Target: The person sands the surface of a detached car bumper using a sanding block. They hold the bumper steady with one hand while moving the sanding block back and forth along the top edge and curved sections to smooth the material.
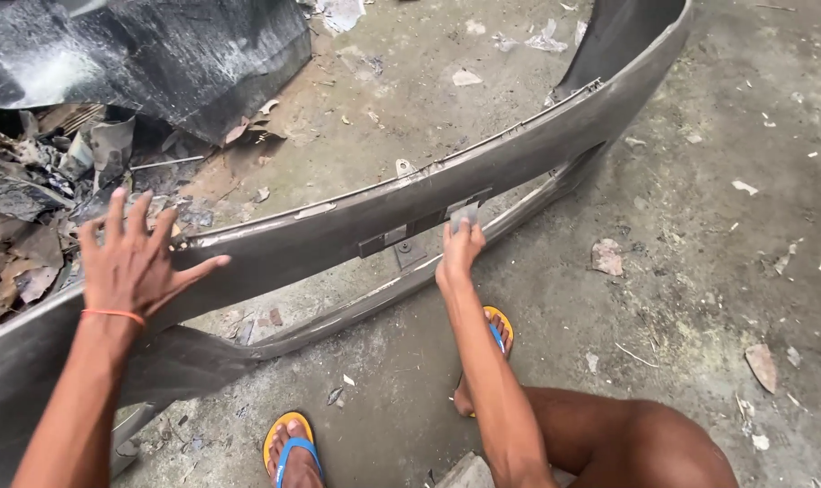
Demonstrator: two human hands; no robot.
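Note:
A long grey car bumper (537,149) stands on its edge across the concrete floor, curving from lower left to upper right. My left hand (135,258), fingers spread, rests flat on the bumper's upper edge at the left; an orange band circles that wrist. My right hand (460,248) presses a small grey piece of sandpaper (464,215) against the bumper's face near the middle, beside the dark plate mount (401,237).
A black crumpled car panel (157,54) lies at the upper left above a pile of scrap and debris (31,199). My feet in orange and blue flip-flops (293,447) stand close to the bumper. Paper scraps and stones litter the floor (736,226).

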